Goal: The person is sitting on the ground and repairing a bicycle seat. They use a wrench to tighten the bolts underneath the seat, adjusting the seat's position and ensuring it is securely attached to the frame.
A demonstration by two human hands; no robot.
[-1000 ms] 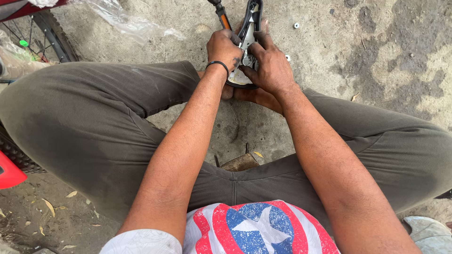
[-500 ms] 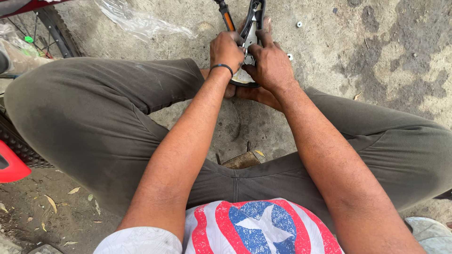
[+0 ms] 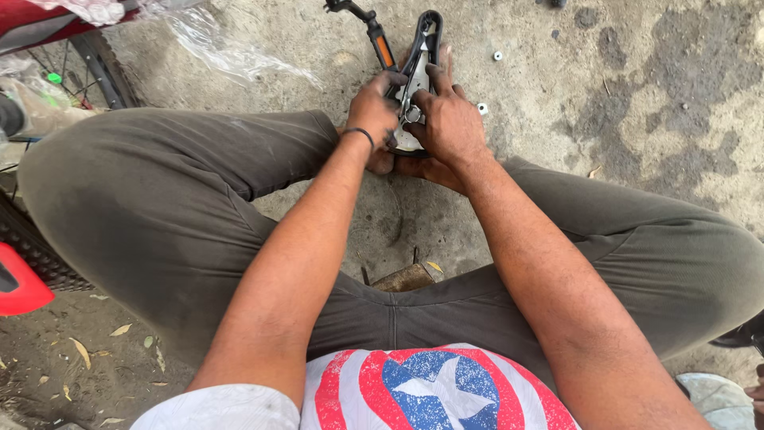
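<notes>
Down in the head view, a person sits low with knees spread above a concrete floor. Both hands meet on a black bicycle pedal standing on end between the feet. The left hand has its fingers wrapped shut around an orange-handled tool against the pedal's side. The right hand clamps the pedal body, fingers closed over its face beside a shiny bolt. Small white washers lie loose on the floor nearby. A bicycle wheel stands at the left. Judging by the grip, the tool could slip off and bruise a knuckle, and the loose washers might get kicked away.
</notes>
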